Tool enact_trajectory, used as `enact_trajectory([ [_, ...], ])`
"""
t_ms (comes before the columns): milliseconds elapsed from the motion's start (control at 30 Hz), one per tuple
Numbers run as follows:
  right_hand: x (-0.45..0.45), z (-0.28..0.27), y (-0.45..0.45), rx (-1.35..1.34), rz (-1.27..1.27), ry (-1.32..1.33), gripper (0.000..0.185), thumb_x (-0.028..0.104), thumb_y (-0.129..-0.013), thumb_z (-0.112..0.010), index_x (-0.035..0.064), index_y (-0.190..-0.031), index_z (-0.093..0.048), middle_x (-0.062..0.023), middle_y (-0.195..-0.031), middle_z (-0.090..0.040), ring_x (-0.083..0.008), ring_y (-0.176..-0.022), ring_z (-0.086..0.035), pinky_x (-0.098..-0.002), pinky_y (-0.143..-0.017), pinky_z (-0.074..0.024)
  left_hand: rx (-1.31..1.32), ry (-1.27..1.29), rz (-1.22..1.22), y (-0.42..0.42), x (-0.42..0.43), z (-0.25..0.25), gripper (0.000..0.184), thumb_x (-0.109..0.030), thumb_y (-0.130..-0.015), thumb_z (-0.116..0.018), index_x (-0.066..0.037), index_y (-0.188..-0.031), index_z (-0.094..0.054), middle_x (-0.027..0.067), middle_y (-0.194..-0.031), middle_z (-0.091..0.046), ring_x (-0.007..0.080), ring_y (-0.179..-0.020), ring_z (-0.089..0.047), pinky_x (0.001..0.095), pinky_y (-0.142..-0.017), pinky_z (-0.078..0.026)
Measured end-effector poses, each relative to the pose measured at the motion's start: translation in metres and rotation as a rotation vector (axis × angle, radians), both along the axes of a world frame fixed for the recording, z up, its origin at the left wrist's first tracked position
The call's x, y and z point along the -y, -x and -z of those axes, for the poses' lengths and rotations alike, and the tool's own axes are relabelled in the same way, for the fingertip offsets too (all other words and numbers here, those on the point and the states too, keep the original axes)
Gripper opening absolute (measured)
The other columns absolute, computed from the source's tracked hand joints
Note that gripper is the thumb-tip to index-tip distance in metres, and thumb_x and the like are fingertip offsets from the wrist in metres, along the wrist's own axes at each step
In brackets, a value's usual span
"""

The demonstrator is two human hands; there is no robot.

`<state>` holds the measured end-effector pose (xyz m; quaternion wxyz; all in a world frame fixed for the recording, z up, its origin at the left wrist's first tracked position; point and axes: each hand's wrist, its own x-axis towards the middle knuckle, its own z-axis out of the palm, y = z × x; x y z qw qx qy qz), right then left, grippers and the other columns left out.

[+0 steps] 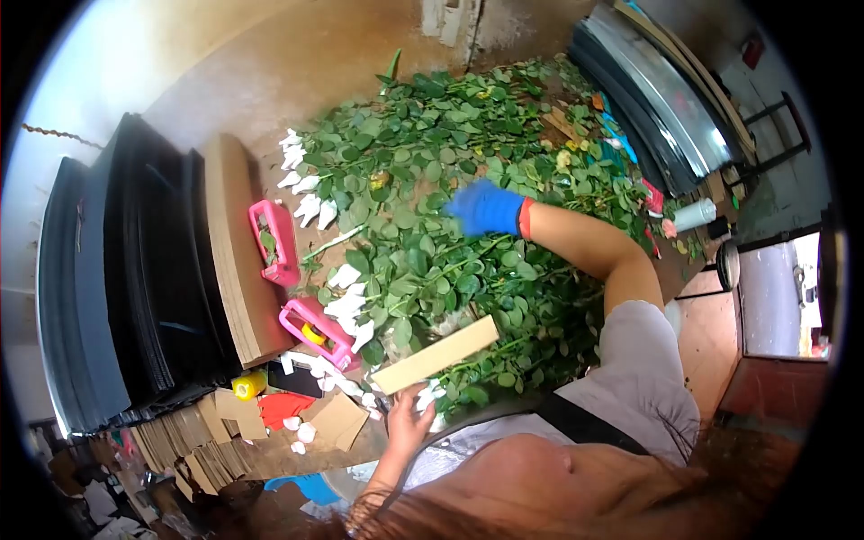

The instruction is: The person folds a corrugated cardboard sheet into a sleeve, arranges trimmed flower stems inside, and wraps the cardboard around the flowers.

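Note:
My right hand [489, 209], in a blue glove with a red cuff, is over green leafy stems [432, 117]; its fingers are smeared by motion. My left hand [409, 421] is bare, low in the view, with its fingers closed at the lower edge of a tan cardboard strip [436, 354]. White flower heads [345, 306] lie left of the stems, and more white blooms [308, 205] are farther up. Some white petals are right beside my left hand.
Two pink holders [277, 241] [337, 346] stand left of the flowers. Tall dark sheets [135, 261] and brown cardboard [236, 252] rise at the left. Loose petals [306, 433], a red cloth [283, 408] and a yellow object [249, 386] lie lower left. More sheets [657, 90] lean upper right.

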<state>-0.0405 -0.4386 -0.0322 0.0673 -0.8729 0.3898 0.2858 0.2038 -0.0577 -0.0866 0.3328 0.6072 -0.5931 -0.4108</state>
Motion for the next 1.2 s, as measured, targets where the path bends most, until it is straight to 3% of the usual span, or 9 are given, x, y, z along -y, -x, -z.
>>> enact_trajectory([
  [133, 0.117, -0.011, -0.027, 0.21, 0.3, 0.472, 0.026, 0.016, -0.09, -0.061, 0.0125, -0.115, -0.066, -0.0108, -0.11, -0.071, -0.0284, -0.1, -0.071, -0.0443, -0.077, -0.0542, -0.025, 0.004, -0.021, -0.004, -0.009, 0.025, 0.042, -0.015, -0.082, -0.08, -0.012, -0.121, -0.064, 0.0156, -0.108, -0.068, 0.0314, -0.091, -0.069, 0.0379, -0.077, -0.055],
  [267, 0.208, 0.016, -0.075, 0.157, 0.068, 0.573, 0.031, 0.014, -0.093, -0.055, 0.0165, -0.123, -0.062, -0.0112, -0.118, -0.066, -0.0269, -0.102, -0.068, -0.0418, -0.082, -0.0511, 0.089, -0.063, 0.005, -0.004, -0.002, 0.006, 0.044, -0.019, -0.081, -0.083, -0.016, -0.121, -0.067, 0.0119, -0.085, -0.064, 0.0253, -0.057, -0.059, 0.0367, -0.057, -0.05],
  [433, 0.266, 0.093, -0.099, 0.248, 0.185, 0.873, 0.038, 0.016, -0.09, -0.057, 0.0189, -0.127, -0.062, -0.0099, -0.121, -0.061, -0.0339, -0.122, -0.053, -0.0486, -0.097, -0.0416, 0.029, -0.056, -0.057, -0.005, -0.019, 0.03, 0.04, -0.014, -0.082, -0.082, -0.014, -0.119, -0.068, 0.0125, -0.085, -0.066, 0.0222, -0.055, -0.058, 0.035, -0.053, -0.048],
  [567, 0.246, 0.117, -0.083, 0.471, 0.171, 0.739, 0.038, 0.013, -0.08, -0.064, 0.0187, -0.118, -0.066, -0.0116, -0.119, -0.063, -0.0352, -0.118, -0.055, -0.0492, -0.096, -0.0438, 0.019, -0.232, -0.08, -0.001, -0.02, 0.025, 0.038, -0.014, -0.082, -0.081, -0.012, -0.118, -0.068, 0.0126, -0.085, -0.067, 0.0229, -0.055, -0.06, 0.0358, -0.054, -0.049],
  [667, 0.224, 0.06, -0.066, 0.476, 0.235, 0.404, 0.039, 0.007, -0.077, -0.062, 0.0169, -0.115, -0.066, -0.0124, -0.118, -0.064, -0.0355, -0.111, -0.059, -0.0481, -0.09, -0.0484, 0.053, -0.342, -0.026, -0.004, -0.001, -0.003, 0.037, -0.017, -0.082, -0.081, -0.01, -0.115, -0.067, 0.014, -0.092, -0.068, 0.0258, -0.063, -0.065, 0.0363, -0.058, -0.052],
  [867, 0.128, -0.027, -0.016, 0.96, -0.134, 1.083, 0.035, 0.007, -0.076, -0.062, 0.015, -0.11, -0.068, -0.0096, -0.116, -0.065, -0.0316, -0.106, -0.062, -0.0445, -0.089, -0.0501, -0.016, -0.12, -0.03, -0.006, -0.004, 0.008, 0.041, -0.016, -0.081, -0.082, -0.011, -0.118, -0.067, 0.0183, -0.106, -0.067, 0.0369, -0.09, -0.067, 0.0403, -0.076, -0.054],
  [967, 0.107, 0.014, -0.005, 0.599, -0.073, 0.619, 0.035, 0.006, -0.075, -0.063, 0.0149, -0.108, -0.069, -0.009, -0.117, -0.065, -0.0315, -0.103, -0.063, -0.0439, -0.09, -0.0499, 0.007, -0.064, -0.049, -0.004, -0.004, 0.009, 0.041, -0.014, -0.079, -0.082, -0.011, -0.118, -0.067, 0.0178, -0.107, -0.068, 0.0375, -0.091, -0.067, 0.0398, -0.078, -0.054],
  [1067, 0.094, 0.007, -0.004, 0.638, 0.095, 0.735, 0.03, 0.008, -0.078, -0.065, 0.0147, -0.106, -0.07, -0.0088, -0.116, -0.067, -0.031, -0.101, -0.063, -0.0435, -0.089, -0.0496, -0.079, -0.098, -0.093, -0.001, -0.008, 0.021, 0.04, -0.012, -0.08, -0.081, -0.01, -0.117, -0.066, 0.0164, -0.109, -0.068, 0.0352, -0.093, -0.068, 0.0388, -0.08, -0.055],
  [1200, 0.044, -0.001, -0.031, 0.352, 0.103, 0.496, 0.021, 0.011, -0.079, -0.065, 0.0118, -0.1, -0.069, -0.0098, -0.111, -0.066, -0.0288, -0.103, -0.062, -0.0447, -0.086, -0.0488, -0.041, -0.055, -0.058, 0.0, -0.003, 0.013, 0.039, -0.009, -0.082, -0.079, -0.008, -0.117, -0.063, 0.0146, -0.111, -0.069, 0.0316, -0.095, -0.069, 0.0367, -0.083, -0.055],
])
